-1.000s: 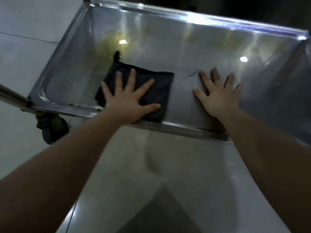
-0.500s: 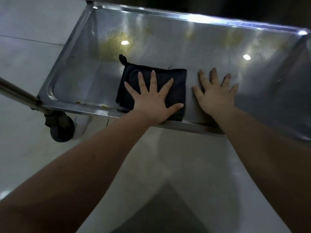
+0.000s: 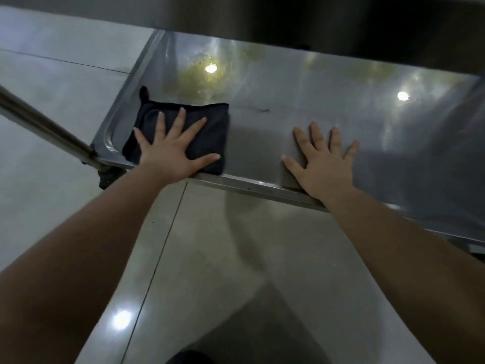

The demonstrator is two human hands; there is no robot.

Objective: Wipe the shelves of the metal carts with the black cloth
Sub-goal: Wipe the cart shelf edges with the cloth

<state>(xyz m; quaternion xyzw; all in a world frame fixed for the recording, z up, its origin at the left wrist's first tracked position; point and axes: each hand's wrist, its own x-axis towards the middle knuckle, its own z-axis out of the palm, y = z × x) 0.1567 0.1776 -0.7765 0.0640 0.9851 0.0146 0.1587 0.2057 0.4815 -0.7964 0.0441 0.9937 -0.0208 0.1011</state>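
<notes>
A folded black cloth (image 3: 210,122) lies flat on the lower shelf (image 3: 328,95) of a metal cart, close to the shelf's near left corner. My left hand (image 3: 173,151) presses on the cloth with fingers spread straight. My right hand (image 3: 324,164) rests flat on the bare metal to the right, fingers spread, wrist over the shelf's front rim. A yellowish smear (image 3: 199,80) stains the shelf behind the cloth, and a small dark speck (image 3: 262,110) lies between the hands.
A metal cart post (image 3: 44,127) runs diagonally from the left to the shelf's corner, with a dark caster (image 3: 106,178) below it. The upper shelf (image 3: 315,19) overhangs the far side. Grey tiled floor (image 3: 223,271) lies under my arms.
My left hand has slid the cloth left again toward the shelf's corner, after moving it right half a second ago. My right hand stays planted. The camera has dipped under the upper shelf.
</notes>
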